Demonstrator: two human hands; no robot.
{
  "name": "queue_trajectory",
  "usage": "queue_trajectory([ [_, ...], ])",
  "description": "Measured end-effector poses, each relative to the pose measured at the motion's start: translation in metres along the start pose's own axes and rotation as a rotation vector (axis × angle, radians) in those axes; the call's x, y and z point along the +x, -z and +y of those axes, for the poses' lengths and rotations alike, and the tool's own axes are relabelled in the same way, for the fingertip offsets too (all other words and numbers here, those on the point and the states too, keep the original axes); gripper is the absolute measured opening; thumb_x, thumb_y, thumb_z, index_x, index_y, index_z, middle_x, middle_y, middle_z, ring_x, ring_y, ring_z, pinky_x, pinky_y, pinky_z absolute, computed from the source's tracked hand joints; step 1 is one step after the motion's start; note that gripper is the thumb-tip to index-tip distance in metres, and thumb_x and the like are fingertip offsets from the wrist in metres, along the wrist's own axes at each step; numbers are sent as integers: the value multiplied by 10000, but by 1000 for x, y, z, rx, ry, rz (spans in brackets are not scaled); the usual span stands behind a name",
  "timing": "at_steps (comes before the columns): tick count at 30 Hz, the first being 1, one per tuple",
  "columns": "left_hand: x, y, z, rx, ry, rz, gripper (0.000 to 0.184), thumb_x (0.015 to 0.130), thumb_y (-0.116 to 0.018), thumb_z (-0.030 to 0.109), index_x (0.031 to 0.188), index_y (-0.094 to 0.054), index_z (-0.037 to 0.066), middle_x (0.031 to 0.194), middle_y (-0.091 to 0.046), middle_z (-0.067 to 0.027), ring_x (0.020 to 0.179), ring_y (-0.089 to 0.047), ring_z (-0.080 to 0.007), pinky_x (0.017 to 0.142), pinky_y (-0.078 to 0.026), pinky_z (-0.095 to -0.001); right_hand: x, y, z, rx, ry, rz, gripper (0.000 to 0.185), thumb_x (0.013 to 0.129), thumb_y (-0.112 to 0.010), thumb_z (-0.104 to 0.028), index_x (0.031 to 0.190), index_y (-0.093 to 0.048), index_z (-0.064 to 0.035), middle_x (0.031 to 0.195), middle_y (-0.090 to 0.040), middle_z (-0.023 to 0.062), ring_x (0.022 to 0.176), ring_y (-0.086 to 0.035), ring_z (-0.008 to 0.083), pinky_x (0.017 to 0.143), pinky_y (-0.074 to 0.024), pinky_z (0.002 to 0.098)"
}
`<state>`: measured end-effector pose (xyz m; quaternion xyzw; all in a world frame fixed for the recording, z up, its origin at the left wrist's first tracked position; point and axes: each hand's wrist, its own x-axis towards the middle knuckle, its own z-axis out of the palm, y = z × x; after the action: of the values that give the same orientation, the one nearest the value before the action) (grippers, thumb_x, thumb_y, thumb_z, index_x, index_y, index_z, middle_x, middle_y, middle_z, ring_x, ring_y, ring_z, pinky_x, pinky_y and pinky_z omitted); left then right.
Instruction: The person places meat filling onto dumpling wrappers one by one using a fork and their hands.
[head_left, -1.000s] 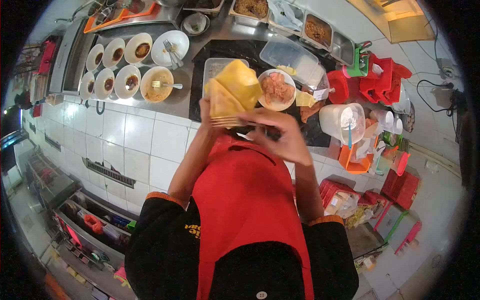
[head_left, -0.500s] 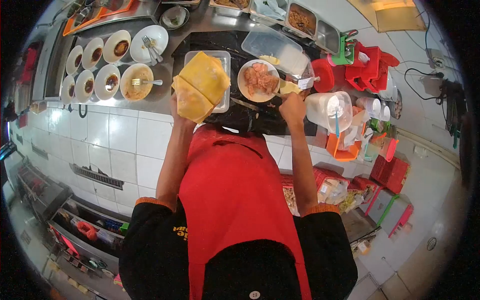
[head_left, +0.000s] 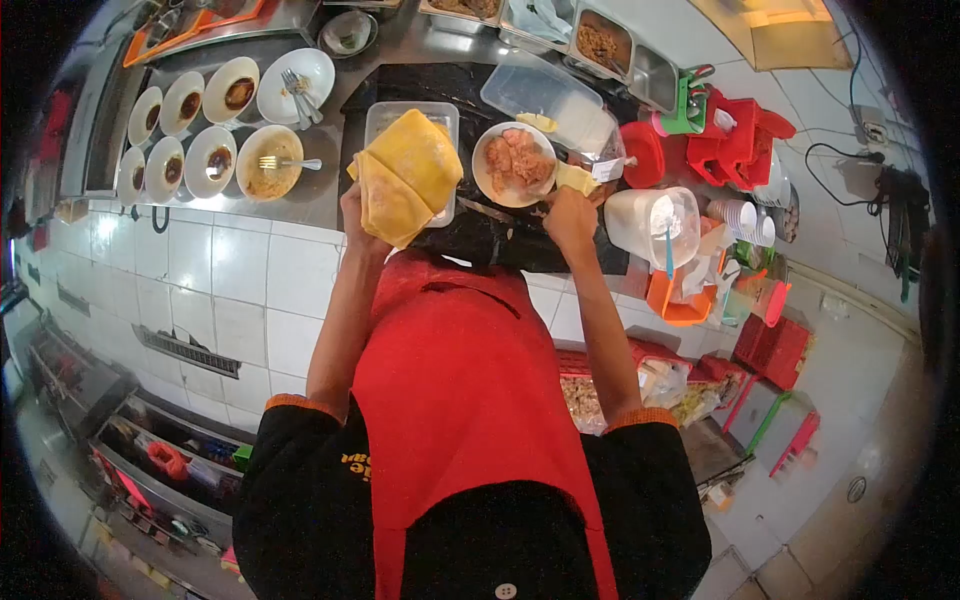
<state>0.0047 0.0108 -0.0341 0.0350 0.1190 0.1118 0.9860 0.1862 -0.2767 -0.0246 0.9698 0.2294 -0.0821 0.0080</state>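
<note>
My left hand [head_left: 364, 222] is closed on the edge of a stack of yellow dough wrappers [head_left: 410, 175]. The stack hangs over a clear plastic container [head_left: 447, 205] and hides most of it. Close to my right hand [head_left: 572, 222] stands a white bowl [head_left: 484, 188] of pinkish minced meat [head_left: 517, 160]. The fingers of that hand are curled closed at the bowl's lower right rim; what they grip is hidden. Just above the hand lies a yellow wrapper piece [head_left: 577, 178], and another small yellow piece [head_left: 537, 122] rests beyond the bowl.
Several white bowls with dark sauce [head_left: 210, 160] and a plate with forks [head_left: 318, 75] stand at left. A translucent lid [head_left: 530, 85] lies behind the meat bowl. On the right are a tub of white powder [head_left: 640, 215] and red baskets [head_left: 735, 150]. Metal food trays [head_left: 603, 45] line the back.
My right hand has shifted slightly left and down, closer to the meat bowl's lower rim. The wrapper stack stays in my left hand, slightly turned. The whole view has shifted a little.
</note>
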Motion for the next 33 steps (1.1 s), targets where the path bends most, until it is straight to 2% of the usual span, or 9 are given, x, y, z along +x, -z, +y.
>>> queue_trajectory([
  [3, 0, -2, 0, 56, -5, 63, 465, 976, -379, 337, 1296, -503, 23, 1280, -573, -160, 1130, -596, -306, 971, -488, -461, -10, 29, 4, 138, 42, -108, 161, 743, -642, -79, 867, -745, -73, 844, -694, 203, 806, -680, 373, 739, -535, 436],
  [5, -2, -16, -3, 99, -8, 150, 451, 976, -389, 330, 1290, -499, 25, 1237, -587, -160, 1092, -611, -302, 952, -502, -462, -5, 29, 26, 581, 6, -180, 226, 729, -658, -40, 935, -749, -50, 856, -706, 192, 773, -698, 316, 709, -529, 400],
  [9, 1, -3, -7, 162, 124, 121, 476, 996, -387, 376, 1304, -479, 26, 1190, -607, -157, 1054, -631, -290, 915, -529, -447, -10, 91, 16, 1147, 78, -351, 241, 866, -594, 34, 1068, -712, -22, 904, -708, 90, 678, -559, 87, 604, -444, 227],
  [13, 3, -54, -28, 85, 210, 116, 506, 1008, -377, 423, 1308, -476, 27, 1196, -609, -152, 1065, -633, -277, 894, -542, -419, -23, 136, -35, 1199, 202, -144, 262, 875, -578, 65, 1082, -709, -28, 915, -683, 51, 687, -534, 66, 605, -407, 181],
  [15, 13, -46, -38, -54, 285, -123, 489, 974, -441, 312, 1356, -444, 7, 1274, -576, -180, 1126, -604, -302, 984, -489, -442, -25, 141, -54, 1163, 300, 56, 239, 882, -600, 54, 1089, -700, -12, 980, -665, 66, 726, -550, 74, 633, -429, 193],
  [20, 7, -92, -43, 86, 226, 63, 556, 993, -405, 472, 1321, -462, 27, 1226, -597, -150, 1072, -629, -283, 909, -537, -410, -16, 106, -56, 1139, 362, 288, 207, 887, -590, 70, 1045, -706, 1, 966, -650, 91, 745, -565, 93, 668, -460, 205],
  [26, 8, -68, -24, 51, 181, -263, 517, 1003, -420, 411, 1316, -453, 1, 1228, -583, -159, 1079, -623, -273, 928, -525, -404, -25, 152, -33, 1335, 284, -9, 207, 911, -579, 32, 1056, -711, -33, 926, -653, 79, 591, -510, 78, 641, -460, 217],
  [28, 5, -72, -26, 448, 47, -54, 477, 1006, -440, 358, 1302, -456, -16, 1216, -585, -154, 1069, -626, -257, 924, -527, -389, -25, 167, -36, 1295, 344, -94, 244, 909, -562, 48, 1072, -714, -52, 874, -645, 63, 546, -487, 74, 569, -432, 217],
  [33, 2, -62, -29, 542, 155, 58, 485, 952, -518, 286, 1315, -433, -24, 1241, -567, -162, 1098, -612, -278, 953, -511, -400, -14, 180, -50, 1219, 243, -200, 382, 806, -502, 156, 1047, -721, -43, 828, -683, 88, 614, -564, 125, 560, -445, 225],
])
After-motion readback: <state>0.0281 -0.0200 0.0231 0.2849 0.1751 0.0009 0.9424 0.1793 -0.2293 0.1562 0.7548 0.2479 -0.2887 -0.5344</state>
